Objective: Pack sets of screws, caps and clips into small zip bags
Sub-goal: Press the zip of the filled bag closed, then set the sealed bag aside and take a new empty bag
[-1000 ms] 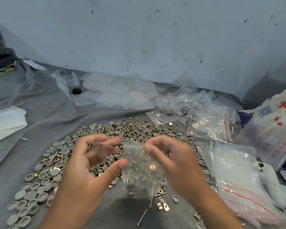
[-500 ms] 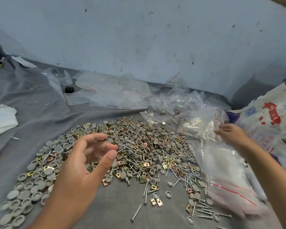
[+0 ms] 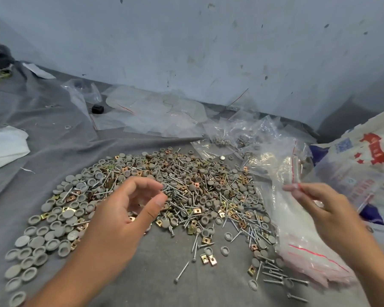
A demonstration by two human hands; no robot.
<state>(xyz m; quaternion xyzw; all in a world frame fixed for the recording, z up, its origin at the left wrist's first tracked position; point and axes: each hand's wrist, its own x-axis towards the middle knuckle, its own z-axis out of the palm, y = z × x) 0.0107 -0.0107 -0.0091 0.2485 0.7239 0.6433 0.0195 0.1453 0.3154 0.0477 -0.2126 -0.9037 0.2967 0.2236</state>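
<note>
A wide heap of grey caps (image 3: pixel 53 229), silver screws (image 3: pixel 182 196) and brass clips (image 3: pixel 206 260) lies on the grey cloth (image 3: pixel 153 289). My left hand (image 3: pixel 124 213) hovers over the heap's middle with its fingers curled apart and nothing in them. My right hand (image 3: pixel 324 209) is at the right, thumb and fingertips pinched on the red-striped top of an empty zip bag (image 3: pixel 295 173). That bag rises from a stack of empty zip bags (image 3: pixel 302 244) lying beside the heap. Filled zip bags (image 3: pixel 237 138) are piled behind the heap.
A printed white sack (image 3: pixel 364 165) stands at the far right. Flat clear plastic sheets (image 3: pixel 155 111) and a small black object (image 3: pixel 97 109) lie near the wall. A white cloth (image 3: pixel 2 147) rests at the left edge. Loose screws are scattered at the front right.
The filled bag both hands held a second ago has left them. My right hand went right to the bag pile, then came nearer and pinched an empty bag. The left hand stayed hovering.
</note>
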